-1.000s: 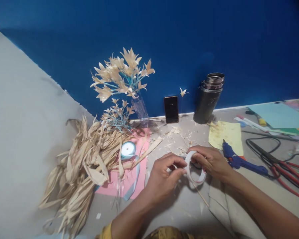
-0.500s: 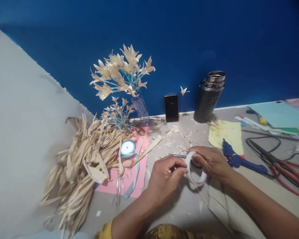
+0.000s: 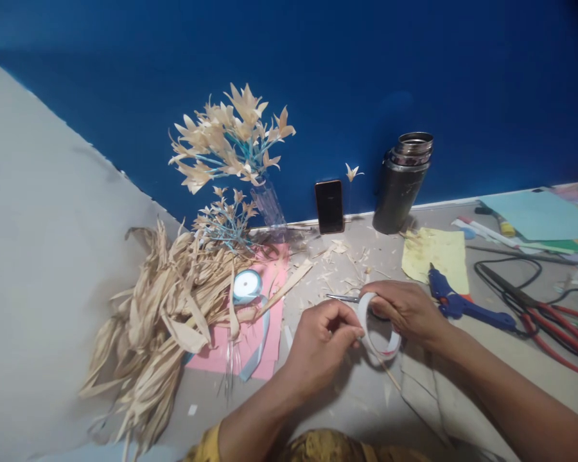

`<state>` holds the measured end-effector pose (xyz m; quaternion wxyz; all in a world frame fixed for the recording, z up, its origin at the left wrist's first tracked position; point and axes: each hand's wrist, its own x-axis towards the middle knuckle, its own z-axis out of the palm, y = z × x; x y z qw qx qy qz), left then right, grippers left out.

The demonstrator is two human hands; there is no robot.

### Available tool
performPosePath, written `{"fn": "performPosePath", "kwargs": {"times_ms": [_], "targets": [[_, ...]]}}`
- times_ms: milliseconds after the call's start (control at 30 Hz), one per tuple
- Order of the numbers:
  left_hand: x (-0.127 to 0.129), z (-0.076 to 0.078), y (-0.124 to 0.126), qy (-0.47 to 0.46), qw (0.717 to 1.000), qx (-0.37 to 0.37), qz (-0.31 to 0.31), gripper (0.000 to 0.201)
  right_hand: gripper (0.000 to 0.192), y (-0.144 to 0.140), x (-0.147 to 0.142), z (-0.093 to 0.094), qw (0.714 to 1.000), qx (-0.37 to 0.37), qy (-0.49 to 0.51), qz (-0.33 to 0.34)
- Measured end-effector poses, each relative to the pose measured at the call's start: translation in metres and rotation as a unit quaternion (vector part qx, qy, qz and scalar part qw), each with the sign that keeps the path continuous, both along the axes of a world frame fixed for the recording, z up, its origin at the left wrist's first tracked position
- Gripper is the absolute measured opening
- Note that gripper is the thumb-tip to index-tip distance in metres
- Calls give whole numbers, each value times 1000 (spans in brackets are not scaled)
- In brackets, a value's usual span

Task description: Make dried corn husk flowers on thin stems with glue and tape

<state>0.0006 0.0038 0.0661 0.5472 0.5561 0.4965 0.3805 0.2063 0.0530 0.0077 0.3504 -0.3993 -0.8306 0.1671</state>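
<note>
A narrow roll of white tape (image 3: pixel 365 314) stands on edge above the table. My right hand (image 3: pixel 407 311) is closed around its upper right rim. From the left, my left hand (image 3: pixel 325 337) pinches thumb and forefinger together at the roll's outer edge, where the tape's end seems to be; the fingertips partly hide it. A slim metal blade (image 3: pixel 341 298) shows behind the roll, its other end hidden by my right hand. Below the roll, a thin pale stalk (image 3: pixel 390 375) slants down to the right.
Dried husks (image 3: pixel 164 321) heap at left beside pink paper (image 3: pixel 270 346) and a ribbon spool (image 3: pixel 247 285). Behind stand husk flowers (image 3: pixel 236 141), a phone (image 3: pixel 329 206) and a flask (image 3: pixel 402 186). A blue glue gun (image 3: pixel 467 311) and red-handled scissors (image 3: pixel 553 321) lie at right.
My left fingertips have shifted slightly down along the roll's edge. My right hand keeps its hold, and the whole view has moved a little.
</note>
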Motion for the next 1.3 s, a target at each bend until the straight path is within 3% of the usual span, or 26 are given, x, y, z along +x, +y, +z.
{"fn": "performPosePath", "kwargs": {"times_ms": [167,367,500,667,733,867,933,1000,1067,1133,1200,1300], "targets": [[1,-2,-1,-51,998,-21,19,5,55,-1,0,1,1000,-10,7,5],[-7,-2,4,14,998,-3,-69,7,59,-1,1,0,1000,-14,-3,24],[-13,-2,1,134,981,95,-104,11,55,-1,2,0,998,-46,-17,25],[-17,-7,-7,125,969,196,-82,15,48,1,5,2,995,-96,3,0],[-16,-9,-9,88,977,185,-53,15,45,2,6,4,993,-121,9,-8],[-14,-14,-9,-77,996,46,8,10,42,1,4,7,985,-168,24,-12],[-15,-16,-8,-140,990,8,23,22,40,1,3,6,981,-192,32,-14],[-17,-16,-7,-139,990,10,15,35,39,0,2,5,978,-204,34,-20],[-17,-17,-6,-73,996,40,11,38,38,0,2,4,978,-205,31,-24],[-17,-17,-5,17,993,113,22,27,39,1,2,4,977,-209,25,-25],[-16,-18,-4,75,972,219,37,13,40,2,2,4,975,-218,22,-29],[-15,-21,-5,80,928,360,45,18,44,3,2,4,967,-245,32,-55]]}}
